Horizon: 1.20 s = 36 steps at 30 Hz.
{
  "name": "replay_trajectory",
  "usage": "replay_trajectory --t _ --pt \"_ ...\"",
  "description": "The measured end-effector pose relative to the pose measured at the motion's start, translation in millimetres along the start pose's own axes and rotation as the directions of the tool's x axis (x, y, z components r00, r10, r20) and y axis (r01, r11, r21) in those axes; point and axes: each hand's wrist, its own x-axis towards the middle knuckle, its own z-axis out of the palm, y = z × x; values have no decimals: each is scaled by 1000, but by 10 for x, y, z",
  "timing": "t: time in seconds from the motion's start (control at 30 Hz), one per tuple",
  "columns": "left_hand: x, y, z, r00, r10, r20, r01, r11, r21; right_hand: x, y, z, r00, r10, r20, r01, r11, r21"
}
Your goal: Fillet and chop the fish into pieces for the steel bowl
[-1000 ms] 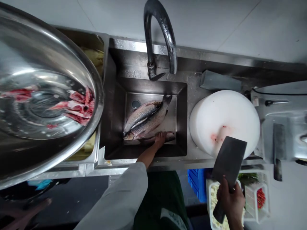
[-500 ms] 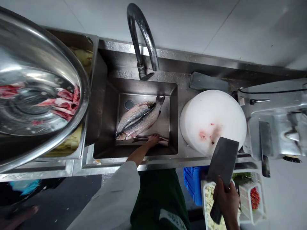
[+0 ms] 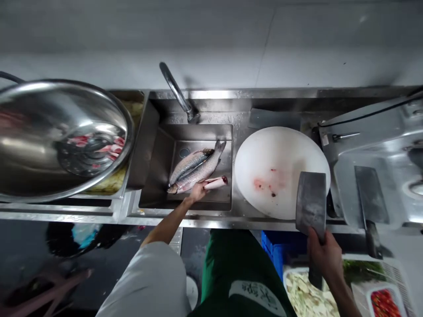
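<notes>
Along the steel counter (image 3: 198, 220), the biggest thing is a wide steel bowl (image 3: 49, 145) at the far left, with red pieces of meat (image 3: 99, 147) lying in its bottom. Right of the middle sits a round white cutting board (image 3: 280, 154), smeared with pink stains near its centre. Between bowl and board is the sink (image 3: 155, 176), its basin sunk into the counter, with a curved faucet (image 3: 176, 94) rising at its back edge.

Two whole fish (image 3: 194, 169) lie side by side in the basin, heads toward the front left, tails toward the back right. Just in front of them lies a cut fish piece (image 3: 216, 182), pale, with a red cut end pointing toward the board.

A broad cleaver (image 3: 310, 202) hangs blade-up over the near edge of the cutting board. The right hand (image 3: 325, 255) is wrapped tight around its handle, fingers curled closed, held below the counter's front edge. A second knife (image 3: 370, 207) rests on the steel surface further right.

The left hand (image 3: 198, 192) reaches down into the sink with a grey sleeve behind it, its fingers closed on the near end of the cut fish piece, touching the front whole fish as well.
</notes>
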Motion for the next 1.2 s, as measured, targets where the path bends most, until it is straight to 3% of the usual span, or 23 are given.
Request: replay_trajectory --t 0.13,0.23,0.33,0.43,0.5,0.6,0.7,0.77,0.87,0.93,1.0,1.07,1.13,1.17,1.2 --pt "-180 435 -551 977 84 -197 -111 985 -130 317 227 -76 993 -114 29 116 989 -92" --pt "-247 952 -898 887 34 -460 -179 944 -277 541 336 -88 979 -204 18 204 961 -185" --pt "-177 1545 -971 779 -139 -611 -241 834 -496 707 388 -101 964 -264 26 263 938 -227" --pt "10 2090 -683 761 -278 -586 -329 613 -718 792 391 -150 955 -296 26 292 920 -262" --pt "132 2411 -309 794 -325 -514 -326 486 -811 805 378 -210 947 -321 27 313 895 -317" --pt "210 2831 380 826 -438 -356 -216 338 -916 773 354 -314 943 -330 32 313 854 -416" --pt "133 3112 963 779 -591 -207 -123 180 -976 681 330 -392 966 -258 30 240 840 -486" --pt "16 3163 1178 762 -628 -161 -87 147 -985 601 300 -412 978 -208 13 186 843 -505" --pt "-225 2999 1192 839 -537 -84 51 231 -972 515 211 -400 983 -184 -16 152 855 -496" --pt "-392 2779 1017 905 -425 22 189 356 -915 507 131 -381 979 -202 -24 166 865 -474" --pt "-506 2552 741 936 -347 57 246 529 -812 540 51 -372 973 -230 -36 189 870 -455" --pt "-511 2389 425 956 -275 -99 139 728 -671 595 -14 -380 967 -247 -64 193 872 -451" --pt "-378 2325 144 947 -83 -310 -64 898 -436 651 -60 -405 963 -258 -81 195 870 -454" --pt "-263 2327 34 938 44 -343 -152 943 -297 674 -76 -422 962 -262 -81 198 869 -454" --pt "-125 2345 -51 940 158 -303 -216 961 -170 692 -88 -441 961 -265 -76 204 869 -451"
